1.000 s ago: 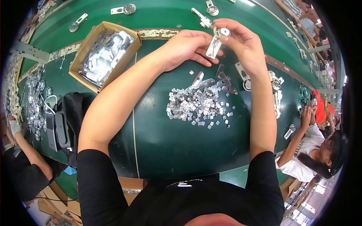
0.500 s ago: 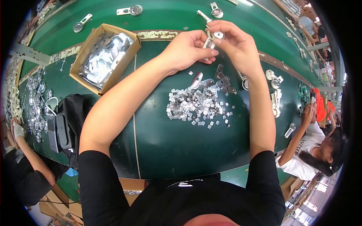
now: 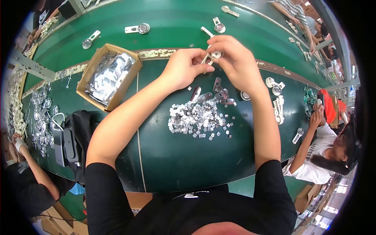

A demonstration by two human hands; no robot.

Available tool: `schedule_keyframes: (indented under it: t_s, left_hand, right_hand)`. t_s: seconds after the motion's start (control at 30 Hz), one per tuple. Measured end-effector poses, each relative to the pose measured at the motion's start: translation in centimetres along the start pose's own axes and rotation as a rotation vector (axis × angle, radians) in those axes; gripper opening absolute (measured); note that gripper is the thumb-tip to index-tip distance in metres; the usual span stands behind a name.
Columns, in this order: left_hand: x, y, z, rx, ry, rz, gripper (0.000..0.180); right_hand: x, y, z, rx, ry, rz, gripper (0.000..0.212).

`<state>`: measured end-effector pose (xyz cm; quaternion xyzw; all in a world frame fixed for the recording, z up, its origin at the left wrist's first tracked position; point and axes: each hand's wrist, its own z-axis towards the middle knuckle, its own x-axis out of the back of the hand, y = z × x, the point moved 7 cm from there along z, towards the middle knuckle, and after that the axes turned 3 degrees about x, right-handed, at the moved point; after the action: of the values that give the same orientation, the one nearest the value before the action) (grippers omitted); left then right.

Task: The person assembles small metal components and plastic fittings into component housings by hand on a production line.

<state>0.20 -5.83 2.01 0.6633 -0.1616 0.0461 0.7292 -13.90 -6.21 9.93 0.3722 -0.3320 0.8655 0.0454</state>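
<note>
Held at upper centre of the frame: a small metal part [image 3: 211,56], pinched between fingers of left hand [image 3: 184,70] and right hand [image 3: 235,62], raised above green tabletop [image 3: 176,164]. Below, a heap of tiny silver pieces [image 3: 196,117]; cardboard box [image 3: 109,76] upper left.

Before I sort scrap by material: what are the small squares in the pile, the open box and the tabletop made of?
The small squares look like bare metal: silvery, glinting. The open box seems plain brown cardboard with raw, matte walls. The tabletop looks like a smooth green painted or coated surface; chipped pale patches along its seam hint at paint, but the core is hidden.
</note>
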Motion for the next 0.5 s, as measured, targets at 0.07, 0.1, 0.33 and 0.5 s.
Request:
schedule_keyframes:
  t_s: [0.07, 0.1, 0.33, 0.5]
  left_hand:
    - [-0.1, -0.5, 0.0, 0.026, -0.014, 0.015, 0.021]
    - [-0.1, -0.5, 0.1, 0.016, -0.012, 0.021, 0.021]
    - [-1.2, -1.8, 0.4, 0.098, -0.073, -0.025, 0.019]
    - [-0.3, -2.5, 1.0, 0.038, 0.136, -0.360, 0.050]
  right_hand:
    - [-0.5, -0.2, -0.3, -0.008, 0.003, 0.011, 0.027]
    - [-0.6, -0.3, -0.3, -0.011, 0.008, 0.015, 0.027]
    - [-0.3, 0.3, -0.6, -0.045, 0.003, 0.027, 0.027]
    - [5.4, 3.6, -0.8, -0.156, 0.347, -0.490, 0.043]
